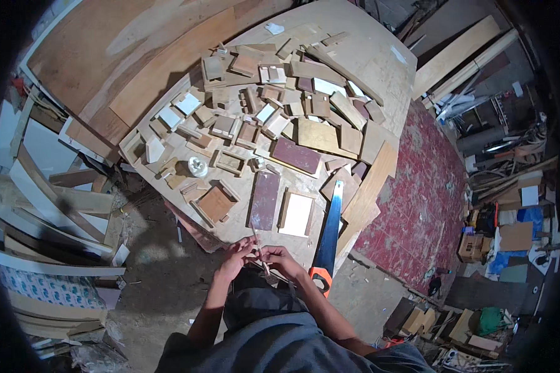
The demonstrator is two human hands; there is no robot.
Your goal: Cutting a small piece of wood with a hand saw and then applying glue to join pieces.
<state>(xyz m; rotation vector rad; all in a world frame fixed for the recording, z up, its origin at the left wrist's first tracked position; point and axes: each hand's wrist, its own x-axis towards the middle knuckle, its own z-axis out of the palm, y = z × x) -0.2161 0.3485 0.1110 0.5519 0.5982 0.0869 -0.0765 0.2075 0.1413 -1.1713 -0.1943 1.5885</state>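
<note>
At the near edge of the worktable, my left hand (235,260) and my right hand (279,261) are closed around a small, thin light piece (259,253), perhaps a wooden strip; its exact shape is too small to make out. Just beyond them lie a long maroon board (264,200) and a framed panel with a white face (295,212). A hand saw (330,231) with a blue blade and orange handle lies to their right, and an open wooden box (215,205) sits to the left.
Many small wooden boxes and offcuts cover the worktable (382,43), with a white jar (196,165) at its left. Large sheets (124,43) lean behind it at upper left. Stacked boards (50,236) line the left, a red floor patch (423,193) and piled scrap (516,236) the right.
</note>
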